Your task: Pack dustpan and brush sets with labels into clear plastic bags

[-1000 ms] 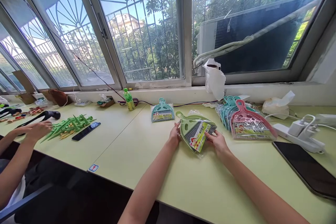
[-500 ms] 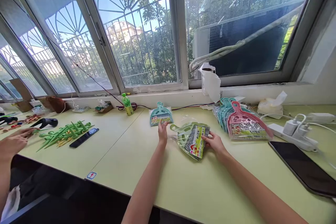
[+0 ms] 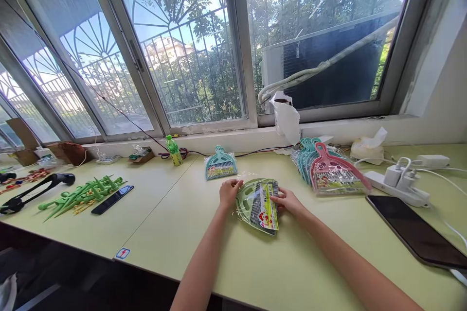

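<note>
Between my hands, just above the table, is a green dustpan in a clear wrapper, with a grey-bristled brush and a yellow printed label. My left hand closes round the handle end, which the fingers largely hide. At the opposite edge, my right hand pinches the brush and label side with thumb and fingers. Behind them a wrapped teal dustpan set lies on the table. To the right, a wrapped pink dustpan set rests against several teal dustpans.
A large black phone and a white power strip with plugs lie at right. Leftward are a green bottle, another phone, green pointed plastic pieces and a black strap-like object. Windows line the back.
My left hand has gone from raised and apart to gripping the dustpan's handle end. The dustpan has come slightly nearer. Another person's hand at far left has left the view.
</note>
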`<act>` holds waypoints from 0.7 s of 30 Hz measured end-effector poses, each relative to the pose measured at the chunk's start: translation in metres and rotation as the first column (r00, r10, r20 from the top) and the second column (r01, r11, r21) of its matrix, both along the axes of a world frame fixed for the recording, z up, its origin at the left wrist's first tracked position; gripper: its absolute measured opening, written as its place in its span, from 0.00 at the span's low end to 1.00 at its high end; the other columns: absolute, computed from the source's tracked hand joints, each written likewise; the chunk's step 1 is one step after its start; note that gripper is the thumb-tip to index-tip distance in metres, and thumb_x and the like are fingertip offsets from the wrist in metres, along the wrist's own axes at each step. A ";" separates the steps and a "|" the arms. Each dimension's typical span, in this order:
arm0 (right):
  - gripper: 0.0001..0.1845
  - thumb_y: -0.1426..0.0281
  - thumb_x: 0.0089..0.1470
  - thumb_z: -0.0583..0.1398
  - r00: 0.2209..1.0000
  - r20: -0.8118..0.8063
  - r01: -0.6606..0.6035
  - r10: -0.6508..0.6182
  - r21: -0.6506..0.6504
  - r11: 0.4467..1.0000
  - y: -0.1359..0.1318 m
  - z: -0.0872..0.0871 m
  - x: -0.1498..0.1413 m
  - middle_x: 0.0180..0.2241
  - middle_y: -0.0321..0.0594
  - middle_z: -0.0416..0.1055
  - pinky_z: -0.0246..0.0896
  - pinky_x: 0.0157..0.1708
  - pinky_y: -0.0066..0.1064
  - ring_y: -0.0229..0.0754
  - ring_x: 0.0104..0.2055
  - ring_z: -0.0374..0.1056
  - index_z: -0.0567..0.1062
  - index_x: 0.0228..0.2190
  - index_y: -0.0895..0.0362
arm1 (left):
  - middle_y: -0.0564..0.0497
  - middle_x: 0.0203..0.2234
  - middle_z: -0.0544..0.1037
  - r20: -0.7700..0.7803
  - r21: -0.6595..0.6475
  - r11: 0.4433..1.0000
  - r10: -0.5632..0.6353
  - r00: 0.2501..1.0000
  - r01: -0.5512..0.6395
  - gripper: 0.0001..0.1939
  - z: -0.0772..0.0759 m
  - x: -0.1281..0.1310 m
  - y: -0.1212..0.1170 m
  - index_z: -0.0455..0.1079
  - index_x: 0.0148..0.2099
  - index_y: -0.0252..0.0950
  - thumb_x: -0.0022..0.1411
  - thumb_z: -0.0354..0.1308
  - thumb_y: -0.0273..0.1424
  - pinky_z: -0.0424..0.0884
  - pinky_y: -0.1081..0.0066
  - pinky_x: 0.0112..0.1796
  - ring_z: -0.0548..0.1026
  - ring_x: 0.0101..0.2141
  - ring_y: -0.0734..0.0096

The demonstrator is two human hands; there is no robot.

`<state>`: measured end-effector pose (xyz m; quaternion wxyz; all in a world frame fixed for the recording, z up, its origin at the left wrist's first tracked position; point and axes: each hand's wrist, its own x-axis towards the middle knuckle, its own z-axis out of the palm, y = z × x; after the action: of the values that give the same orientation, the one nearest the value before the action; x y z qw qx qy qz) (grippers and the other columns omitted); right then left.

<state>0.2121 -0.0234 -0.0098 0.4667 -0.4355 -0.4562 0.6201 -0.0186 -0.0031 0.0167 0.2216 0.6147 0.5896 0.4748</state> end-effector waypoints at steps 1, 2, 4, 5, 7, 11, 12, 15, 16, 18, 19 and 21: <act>0.22 0.72 0.41 0.69 1.000 -0.003 0.000 0.000 0.011 1.000 0.000 0.000 0.000 0.27 0.40 0.77 0.65 0.18 0.24 0.42 0.26 0.74 0.72 0.40 0.58 | 0.48 0.23 0.78 0.007 0.007 1.000 0.004 1.000 -0.004 0.14 0.000 -0.001 0.001 0.75 0.24 0.41 0.54 0.62 0.45 0.64 0.68 0.34 0.74 0.28 0.61; 0.22 0.71 0.41 0.69 1.000 0.000 -0.002 0.002 0.022 1.000 0.000 0.000 0.001 0.27 0.41 0.78 0.65 0.18 0.24 0.43 0.27 0.75 0.73 0.40 0.58 | 0.48 0.23 0.78 0.017 0.014 1.000 0.013 1.000 -0.013 0.13 0.001 -0.003 0.002 0.75 0.24 0.41 0.54 0.62 0.44 0.64 0.69 0.33 0.74 0.27 0.62; 0.21 0.70 0.41 0.69 1.000 0.015 0.005 -0.005 0.048 0.999 0.000 0.002 0.003 0.28 0.42 0.78 0.68 0.20 0.26 0.44 0.28 0.75 0.73 0.40 0.58 | 0.49 0.24 0.79 0.031 0.040 0.998 0.051 0.998 -0.052 0.12 0.001 -0.007 0.004 0.75 0.25 0.41 0.54 0.61 0.43 0.64 0.69 0.32 0.75 0.27 0.63; 0.21 0.70 0.42 0.69 1.000 0.024 0.012 -0.013 0.058 0.998 0.000 0.004 0.004 0.29 0.42 0.78 0.69 0.22 0.27 0.44 0.29 0.75 0.74 0.40 0.58 | 0.49 0.24 0.79 0.031 0.052 0.995 0.079 0.996 -0.081 0.12 0.002 -0.010 0.005 0.74 0.26 0.40 0.55 0.61 0.43 0.64 0.69 0.33 0.75 0.28 0.63; 0.20 0.70 0.43 0.69 0.999 0.030 0.039 -0.041 0.070 0.997 0.001 0.007 0.009 0.29 0.42 0.78 0.70 0.24 0.28 0.44 0.30 0.75 0.74 0.41 0.57 | 0.49 0.26 0.79 0.025 0.066 0.985 0.160 0.987 -0.161 0.13 0.003 -0.017 0.008 0.74 0.29 0.39 0.57 0.58 0.42 0.66 0.69 0.34 0.76 0.30 0.63; 0.19 0.74 0.44 0.68 0.993 -0.001 0.121 -0.121 0.050 0.991 0.004 0.010 0.018 0.29 0.41 0.78 0.70 0.24 0.28 0.43 0.28 0.75 0.74 0.41 0.58 | 0.47 0.31 0.80 0.036 0.067 0.910 0.407 0.913 -0.408 0.12 0.007 -0.039 0.009 0.71 0.35 0.38 0.63 0.51 0.39 0.68 0.66 0.36 0.77 0.30 0.64; 0.19 0.74 0.44 0.67 0.990 -0.014 0.143 -0.143 0.040 0.989 0.005 0.010 0.020 0.28 0.41 0.78 0.70 0.24 0.28 0.42 0.28 0.75 0.73 0.40 0.58 | 0.47 0.32 0.80 0.042 0.077 0.871 0.483 0.875 -0.485 0.11 0.008 -0.045 0.009 0.70 0.38 0.38 0.64 0.49 0.37 0.68 0.65 0.36 0.77 0.30 0.64; 0.18 0.74 0.44 0.68 0.980 -0.042 0.195 -0.193 0.023 0.981 0.007 0.007 0.024 0.29 0.41 0.78 0.70 0.23 0.27 0.41 0.27 0.74 0.73 0.40 0.58 | 0.44 0.37 0.79 0.067 0.169 0.683 0.711 0.700 -0.711 0.15 0.010 -0.064 0.006 0.61 0.54 0.36 0.65 0.47 0.32 0.67 0.61 0.40 0.77 0.36 0.59; 0.18 0.73 0.44 0.68 0.977 -0.049 0.207 -0.206 0.025 0.978 0.007 0.006 0.024 0.29 0.41 0.78 0.70 0.23 0.28 0.42 0.27 0.74 0.74 0.40 0.58 | 0.43 0.39 0.78 0.076 0.213 0.611 0.767 0.636 -0.762 0.19 0.011 -0.070 0.004 0.55 0.58 0.36 0.65 0.46 0.30 0.67 0.60 0.43 0.76 0.40 0.58; 0.18 0.73 0.43 0.68 0.974 -0.062 0.220 -0.218 0.027 0.975 0.008 0.005 0.024 0.29 0.42 0.78 0.71 0.23 0.29 0.42 0.27 0.74 0.73 0.39 0.58 | 0.41 0.44 0.75 0.087 0.284 0.494 0.840 0.535 -0.822 0.25 0.011 -0.081 0.001 0.48 0.62 0.36 0.64 0.46 0.26 0.62 0.56 0.49 0.73 0.47 0.56; 0.18 0.73 0.43 0.68 0.973 -0.069 0.222 -0.220 0.030 0.975 0.007 0.005 0.024 0.29 0.42 0.78 0.71 0.24 0.29 0.43 0.27 0.75 0.74 0.39 0.58 | 0.40 0.47 0.73 0.086 0.303 0.456 0.862 0.500 -0.837 0.27 0.012 -0.084 -0.001 0.46 0.63 0.37 0.63 0.46 0.26 0.59 0.54 0.52 0.70 0.51 0.56; 0.19 0.72 0.43 0.68 0.972 -0.084 0.222 -0.218 0.044 0.974 0.007 0.006 0.024 0.30 0.42 0.78 0.72 0.25 0.30 0.43 0.28 0.75 0.74 0.39 0.57 | 0.37 0.54 0.66 0.068 0.330 0.414 0.886 0.459 -0.848 0.28 0.014 -0.086 -0.005 0.45 0.64 0.36 0.64 0.48 0.27 0.51 0.49 0.57 0.61 0.59 0.53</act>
<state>0.2358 -0.0166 -0.0040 0.5615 -0.4459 -0.4028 0.5688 -0.1042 -0.0082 0.0304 -0.1928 0.2744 0.7487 0.5717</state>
